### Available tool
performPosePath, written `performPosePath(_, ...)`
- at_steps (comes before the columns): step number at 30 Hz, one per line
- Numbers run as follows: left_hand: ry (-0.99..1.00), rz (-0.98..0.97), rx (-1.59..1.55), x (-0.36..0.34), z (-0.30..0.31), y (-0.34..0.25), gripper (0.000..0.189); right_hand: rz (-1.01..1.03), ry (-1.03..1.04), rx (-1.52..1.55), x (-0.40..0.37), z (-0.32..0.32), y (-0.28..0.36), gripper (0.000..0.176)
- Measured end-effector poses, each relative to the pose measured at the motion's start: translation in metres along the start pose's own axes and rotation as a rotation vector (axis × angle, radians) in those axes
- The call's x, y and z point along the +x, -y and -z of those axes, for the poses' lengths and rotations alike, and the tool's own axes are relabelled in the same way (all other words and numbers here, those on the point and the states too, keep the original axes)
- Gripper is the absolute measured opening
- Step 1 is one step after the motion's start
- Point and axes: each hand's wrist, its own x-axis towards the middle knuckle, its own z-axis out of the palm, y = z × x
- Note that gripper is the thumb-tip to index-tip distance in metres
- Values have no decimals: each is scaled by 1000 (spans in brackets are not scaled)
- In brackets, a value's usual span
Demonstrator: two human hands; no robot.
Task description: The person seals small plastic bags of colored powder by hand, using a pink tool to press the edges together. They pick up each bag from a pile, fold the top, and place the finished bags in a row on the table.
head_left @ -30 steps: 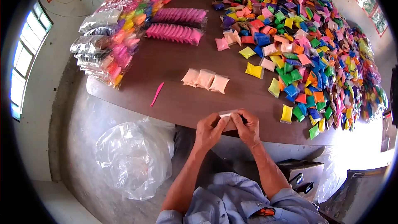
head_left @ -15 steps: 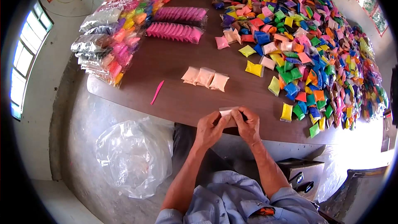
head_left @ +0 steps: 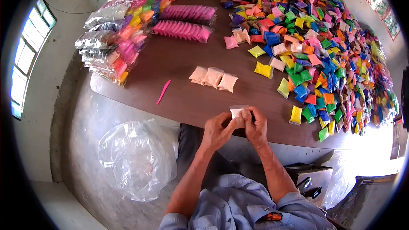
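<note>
Both hands are closed in a pinch on one small pale packet (head_left: 238, 110), which is held up just over the near rim of the brown table (head_left: 170, 61). The left hand (head_left: 218, 132) has its thumb stretched toward the packet's lower part, its other fingers curled; how far they reach behind is hidden. The right hand (head_left: 256, 130) presses its thumb on the packet's front, its fingers bent close around the right side, so that little gap shows between thumb and fingers; the packet's top edge stands free above both thumbs. The wrists come in from below, across the table's near edge, which curves away on either side. Ahead of the packet, a strip of brown surface separates it from a short row of peach packets (head_left: 213, 78), whose members touch or overlap. To the left, a pink plastic knife (head_left: 163, 92) lies slanted near the edge, well apart from the hands. Beyond, two bagged rows of pink packets (head_left: 183, 30) lie beside the stacked clear bags (head_left: 104, 17) along the left side. On the right, room narrows toward a broad heap of coloured packets (head_left: 315, 47), a yellow packet (head_left: 295, 115) lying at its near fringe.
</note>
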Motion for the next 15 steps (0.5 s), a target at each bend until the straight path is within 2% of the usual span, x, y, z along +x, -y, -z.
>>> performPosePath(1,-33,-43,18,0,-2,1,33,0,1,-1,0,0,1,24)
performPosePath(10,-67,-26,41,1,-3,12,33,-10,42,-39,-1,1,0,26)
performPosePath(13,-45,-8,37,0,-3,11,33,23,19,-89,-1,-1,1,27)
performPosePath(15,-24,-2,32,-3,-1,0,34,-24,-36,-28,-2,-3,-3,30)
